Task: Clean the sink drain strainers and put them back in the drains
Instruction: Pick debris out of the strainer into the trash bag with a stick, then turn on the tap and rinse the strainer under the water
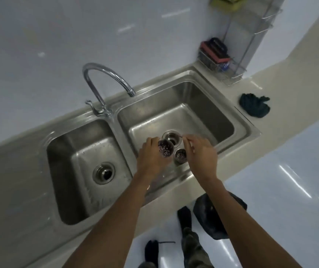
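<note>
Both hands are over the right basin (203, 105) of a steel double sink. My left hand (151, 155) grips a perforated metal strainer (165, 148), tilted on its side just above the right drain (172, 140), which is open. A second strainer (180, 156) stands upright on the basin floor beside it. My right hand (201, 151) hovers over that second strainer with fingertips pinched on something thin near the drain rim; what it is I cannot tell. The left basin's drain (104, 172) is open with no strainer in it.
A curved chrome faucet (104, 84) stands behind the divider, its spout over the right basin. A dark green cloth (255, 106) lies on the counter to the right. A wire rack (230, 60) with sponges stands in the back corner. My feet and a dark bag show below the counter edge.
</note>
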`<action>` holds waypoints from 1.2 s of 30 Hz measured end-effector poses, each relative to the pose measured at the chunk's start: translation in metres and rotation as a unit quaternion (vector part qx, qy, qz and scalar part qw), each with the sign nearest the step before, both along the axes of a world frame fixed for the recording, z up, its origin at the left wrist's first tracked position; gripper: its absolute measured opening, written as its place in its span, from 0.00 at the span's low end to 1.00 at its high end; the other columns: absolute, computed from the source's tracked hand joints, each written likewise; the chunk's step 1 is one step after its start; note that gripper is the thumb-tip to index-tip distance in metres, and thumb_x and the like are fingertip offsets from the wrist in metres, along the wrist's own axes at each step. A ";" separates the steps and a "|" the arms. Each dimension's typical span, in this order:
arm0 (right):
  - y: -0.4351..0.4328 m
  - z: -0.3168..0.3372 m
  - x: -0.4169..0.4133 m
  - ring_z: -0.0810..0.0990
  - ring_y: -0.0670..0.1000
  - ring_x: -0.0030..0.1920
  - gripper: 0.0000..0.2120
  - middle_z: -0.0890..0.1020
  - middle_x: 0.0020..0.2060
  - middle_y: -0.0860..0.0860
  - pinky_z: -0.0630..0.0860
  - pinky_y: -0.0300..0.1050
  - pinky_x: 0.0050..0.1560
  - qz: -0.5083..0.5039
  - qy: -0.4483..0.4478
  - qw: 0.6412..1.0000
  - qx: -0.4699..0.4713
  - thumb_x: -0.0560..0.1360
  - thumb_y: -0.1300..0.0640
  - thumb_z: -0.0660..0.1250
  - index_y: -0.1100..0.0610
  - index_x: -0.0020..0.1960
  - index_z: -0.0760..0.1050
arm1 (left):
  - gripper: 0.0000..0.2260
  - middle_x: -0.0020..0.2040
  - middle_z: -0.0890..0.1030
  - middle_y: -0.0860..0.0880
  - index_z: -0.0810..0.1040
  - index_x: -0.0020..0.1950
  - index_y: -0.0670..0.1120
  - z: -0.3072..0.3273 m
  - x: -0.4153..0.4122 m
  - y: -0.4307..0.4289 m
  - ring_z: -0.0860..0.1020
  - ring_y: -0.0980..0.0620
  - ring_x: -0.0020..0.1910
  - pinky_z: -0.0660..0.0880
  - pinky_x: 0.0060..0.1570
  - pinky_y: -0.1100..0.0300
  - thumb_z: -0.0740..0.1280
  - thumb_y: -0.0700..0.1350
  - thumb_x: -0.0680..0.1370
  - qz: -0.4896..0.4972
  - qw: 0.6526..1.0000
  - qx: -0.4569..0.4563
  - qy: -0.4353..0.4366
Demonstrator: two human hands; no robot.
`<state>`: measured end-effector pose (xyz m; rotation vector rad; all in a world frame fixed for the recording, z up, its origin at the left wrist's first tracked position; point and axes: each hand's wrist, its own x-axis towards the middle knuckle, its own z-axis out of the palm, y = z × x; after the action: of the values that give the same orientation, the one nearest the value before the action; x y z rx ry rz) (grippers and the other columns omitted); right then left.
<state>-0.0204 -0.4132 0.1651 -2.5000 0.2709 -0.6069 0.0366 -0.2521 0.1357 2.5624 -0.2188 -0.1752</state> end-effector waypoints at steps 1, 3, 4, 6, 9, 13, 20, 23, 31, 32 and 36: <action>-0.008 -0.008 0.016 0.80 0.49 0.44 0.09 0.85 0.47 0.46 0.77 0.44 0.40 0.019 0.014 1.000 0.001 0.82 0.49 0.64 0.50 0.57 0.81 | 0.35 0.61 0.74 0.50 0.72 0.67 0.48 -0.013 0.009 -0.004 0.75 0.47 0.58 0.76 0.56 0.49 0.77 0.61 0.65 0.017 1.000 0.004 0.018; -0.026 -0.026 0.042 0.80 0.49 0.43 0.10 0.85 0.46 0.46 0.78 0.45 0.37 0.035 0.037 0.999 0.002 0.83 0.48 0.63 0.49 0.57 0.80 | 0.34 0.62 0.74 0.49 0.72 0.67 0.48 -0.039 0.022 -0.015 0.75 0.46 0.59 0.75 0.58 0.48 0.77 0.59 0.66 0.031 0.998 0.014 0.061; -0.035 -0.035 0.054 0.80 0.49 0.42 0.10 0.85 0.44 0.46 0.78 0.45 0.35 0.044 0.046 0.998 0.001 0.83 0.47 0.62 0.49 0.57 0.80 | 0.34 0.62 0.73 0.48 0.72 0.67 0.47 -0.051 0.028 -0.021 0.74 0.45 0.61 0.74 0.60 0.47 0.78 0.58 0.66 0.033 0.996 0.023 0.084; -0.049 -0.052 0.076 0.80 0.50 0.38 0.09 0.84 0.40 0.47 0.76 0.44 0.32 0.070 0.073 0.995 -0.012 0.83 0.47 0.63 0.49 0.57 0.80 | 0.35 0.65 0.73 0.46 0.70 0.69 0.46 -0.079 0.039 -0.033 0.73 0.44 0.63 0.73 0.62 0.47 0.79 0.55 0.67 0.034 0.991 0.046 0.118; -0.065 -0.077 0.094 0.79 0.51 0.34 0.09 0.83 0.36 0.50 0.69 0.39 0.31 0.101 0.107 0.988 -0.043 0.82 0.49 0.65 0.50 0.55 0.81 | 0.36 0.66 0.72 0.44 0.69 0.70 0.45 -0.112 0.047 -0.044 0.73 0.42 0.63 0.73 0.62 0.46 0.79 0.54 0.68 0.059 0.982 0.062 0.168; -0.075 -0.100 0.109 0.78 0.52 0.33 0.10 0.82 0.35 0.52 0.77 0.44 0.31 0.142 0.135 0.979 -0.057 0.81 0.49 0.65 0.52 0.55 0.82 | 0.37 0.65 0.71 0.43 0.66 0.68 0.44 -0.141 0.049 -0.054 0.73 0.41 0.61 0.75 0.59 0.45 0.80 0.55 0.67 0.040 0.968 0.097 0.229; -0.075 -0.112 0.121 0.80 0.52 0.42 0.12 0.86 0.44 0.50 0.80 0.48 0.40 0.189 0.211 0.958 -0.047 0.83 0.48 0.63 0.48 0.61 0.81 | 0.41 0.68 0.68 0.40 0.62 0.70 0.43 -0.158 0.052 -0.056 0.73 0.38 0.64 0.75 0.59 0.43 0.81 0.53 0.67 0.064 0.948 0.117 0.290; -0.073 -0.113 0.124 0.81 0.52 0.43 0.12 0.85 0.43 0.50 0.80 0.47 0.40 0.188 0.223 0.956 -0.038 0.82 0.48 0.64 0.48 0.62 0.81 | 0.40 0.68 0.68 0.39 0.62 0.70 0.42 -0.163 0.054 -0.052 0.73 0.37 0.65 0.75 0.60 0.43 0.82 0.50 0.67 0.063 0.945 0.127 0.294; -0.066 -0.119 0.125 0.81 0.53 0.41 0.10 0.86 0.43 0.51 0.79 0.46 0.37 0.191 0.196 0.961 -0.034 0.79 0.53 0.69 0.50 0.60 0.83 | 0.34 0.67 0.68 0.39 0.62 0.69 0.43 -0.174 0.059 -0.052 0.73 0.38 0.64 0.75 0.60 0.44 0.79 0.47 0.71 0.058 0.946 0.122 0.294; -0.066 -0.120 0.125 0.81 0.53 0.41 0.11 0.86 0.44 0.51 0.79 0.46 0.38 0.191 0.201 0.960 -0.035 0.80 0.52 0.68 0.50 0.60 0.83 | 0.34 0.67 0.69 0.39 0.62 0.69 0.43 -0.175 0.059 -0.053 0.73 0.38 0.64 0.76 0.60 0.43 0.78 0.48 0.71 0.053 0.945 0.128 0.295; -0.067 -0.126 0.126 0.80 0.51 0.45 0.13 0.86 0.48 0.49 0.75 0.42 0.41 0.205 0.239 0.948 -0.046 0.81 0.49 0.65 0.48 0.64 0.80 | 0.36 0.67 0.70 0.40 0.61 0.70 0.44 -0.177 0.058 -0.054 0.74 0.39 0.64 0.76 0.60 0.42 0.79 0.50 0.70 0.049 0.944 0.134 0.296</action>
<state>0.1052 -0.4805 0.0388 -2.6511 -0.1103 0.1646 0.0948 -0.3063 -0.0411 2.6357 0.1735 -0.9761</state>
